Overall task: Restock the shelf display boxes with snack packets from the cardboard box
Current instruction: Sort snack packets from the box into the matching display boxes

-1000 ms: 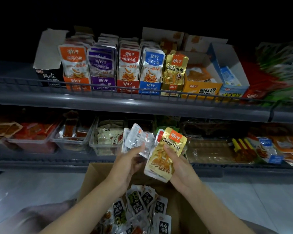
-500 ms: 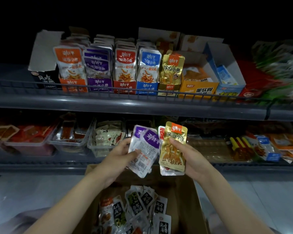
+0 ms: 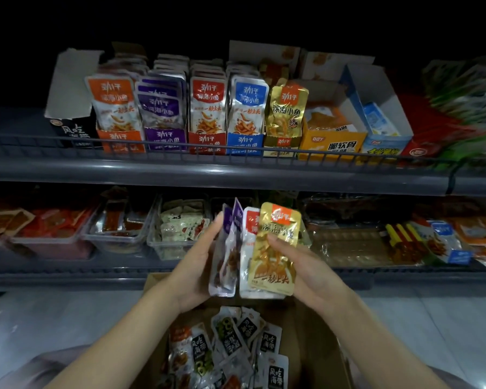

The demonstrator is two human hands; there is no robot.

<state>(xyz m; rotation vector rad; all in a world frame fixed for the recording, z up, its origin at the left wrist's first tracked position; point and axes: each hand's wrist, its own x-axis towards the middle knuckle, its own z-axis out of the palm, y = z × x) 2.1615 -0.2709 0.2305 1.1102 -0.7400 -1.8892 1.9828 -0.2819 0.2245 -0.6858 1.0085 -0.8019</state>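
My left hand grips a small stack of purple snack packets, held upright and edge-on. My right hand holds a gold packet with a red-and-white packet behind it, thumb across the gold front. Both stacks touch side by side above the open cardboard box, which holds several loose black-labelled packets. On the upper shelf stand display boxes in orange, purple, red, blue and gold, each with upright packets.
A wire rail runs along the upper shelf's front edge. Right of the gold box sit a yellow box and a nearly empty blue box. Clear plastic tubs of snacks line the lower shelf. Grey floor lies on both sides.
My left hand has turned the purple packets from face-up to edge-on and brought them against the right hand's stack. Both hands rose slightly toward the shelf.
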